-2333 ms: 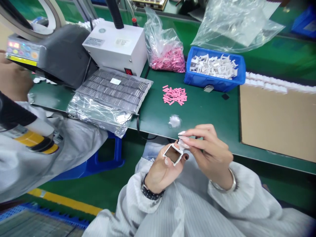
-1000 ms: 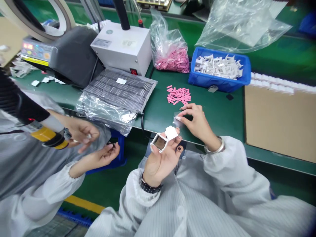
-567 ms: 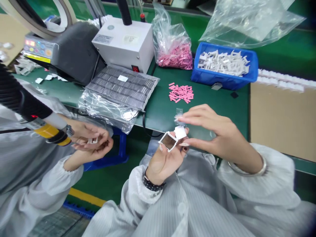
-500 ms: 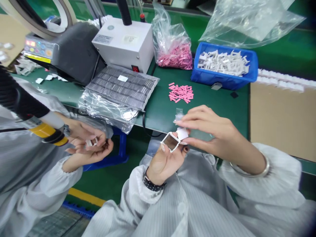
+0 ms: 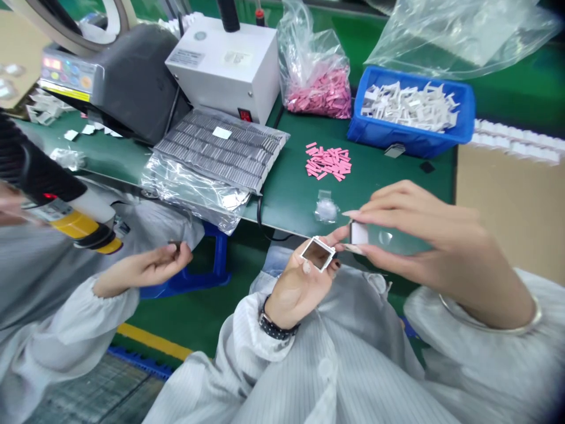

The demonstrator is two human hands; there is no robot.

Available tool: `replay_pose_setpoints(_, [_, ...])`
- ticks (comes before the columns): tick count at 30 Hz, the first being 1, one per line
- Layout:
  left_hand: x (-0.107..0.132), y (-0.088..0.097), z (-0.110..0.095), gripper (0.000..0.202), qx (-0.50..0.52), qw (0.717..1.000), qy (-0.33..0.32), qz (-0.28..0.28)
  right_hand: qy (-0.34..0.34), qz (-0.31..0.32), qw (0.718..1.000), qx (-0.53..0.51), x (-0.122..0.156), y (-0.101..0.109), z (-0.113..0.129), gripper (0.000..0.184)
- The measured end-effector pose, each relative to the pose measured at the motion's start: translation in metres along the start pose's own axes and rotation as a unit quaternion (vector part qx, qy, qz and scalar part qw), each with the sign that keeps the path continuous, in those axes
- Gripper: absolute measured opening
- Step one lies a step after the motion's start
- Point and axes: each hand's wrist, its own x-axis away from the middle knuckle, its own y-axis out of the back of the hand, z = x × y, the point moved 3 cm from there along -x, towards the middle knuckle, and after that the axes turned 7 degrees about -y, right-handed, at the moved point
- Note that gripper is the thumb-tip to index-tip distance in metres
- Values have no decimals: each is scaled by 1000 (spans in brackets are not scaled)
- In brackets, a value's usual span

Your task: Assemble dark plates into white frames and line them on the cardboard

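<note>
My left hand (image 5: pixel 296 290), palm up in the middle, grips a small white square frame (image 5: pixel 330 259) with a dark glossy panel (image 5: pixel 316 253) inside it. Just right of the frame, my right hand (image 5: pixel 435 238) pinches a small flat white rectangular piece (image 5: pixel 359 234) with a dark edge between thumb and fingertips. The piece is apart from the frame, close to my left fingertips. On the green bench beyond my hands lie a crumpled bit of clear film (image 5: pixel 326 209) and a loose pile of pink strips (image 5: pixel 329 161).
A blue bin (image 5: pixel 410 138) of white plastic parts stands at the back right, beside a bag (image 5: pixel 318 88) of pink strips. A bagged tray (image 5: pixel 216 147) lies before a white box (image 5: pixel 225 65). At left, a co-worker's hand (image 5: pixel 145 268) is below a black-and-yellow nozzle (image 5: pixel 83 229).
My right hand has moved right with the white piece, away from the frame. The frame has tilted slightly in my left hand. The co-worker's two hands have separated.
</note>
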Motion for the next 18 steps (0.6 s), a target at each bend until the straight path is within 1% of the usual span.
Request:
replay_pose_setpoints(2, [0, 0, -1, 43, -15, 1000, -11, 13, -24, -22, 999, -37, 2, 6, 0, 30])
replay_pose_setpoints(4, [-1, 0, -2, 42, -25, 999, -25, 15, -40, -36, 996, -69, 4, 8, 1, 34])
replay_pose_setpoints(6, [-1, 0, -3, 41, -33, 998, -47, 12, -50, -38, 994, -95, 5, 6, 2, 33])
replay_pose_setpoints(10, [-2, -3, -4, 41, -48, 996, -69, 17, -39, -50, 982, -178, 8, 0, 4, 32])
replay_pose_setpoints(14, [-3, -6, -4, 47, -47, 997, -52, 26, -49, -64, 965, -251, 9, -8, 3, 39])
replay_pose_setpoints(18, [-5, -8, -6, 46, -45, 998, -17, 33, -57, -45, 946, -316, 9, -19, -2, 41])
